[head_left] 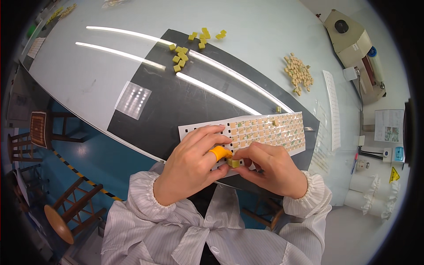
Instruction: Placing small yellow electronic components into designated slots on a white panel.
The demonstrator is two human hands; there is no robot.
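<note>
A small yellow-green block [233, 163] is pinched between my two hands above the near edge of a white sheet [187, 132]. My left hand [187, 161] closes on the block from the left with thumb and forefinger; an orange finger cot [219, 153] covers that forefinger. From the right, my right hand [271, 165] grips it with thumb and forefinger, the other fingers curled. Rows of tan and greenish square pieces [265, 131] cover much of the sheet, with black squares near its left part. My hands hide part of the near rows.
Yellow-green blocks [181, 56] lie scattered on the dark mat [154, 66] and beyond it. A pile of small tan pieces [299, 73] sits to the right. One loose block [278, 108] is just past the sheet. A beige machine [346, 33] stands far right; wooden stools [58, 224] are at left.
</note>
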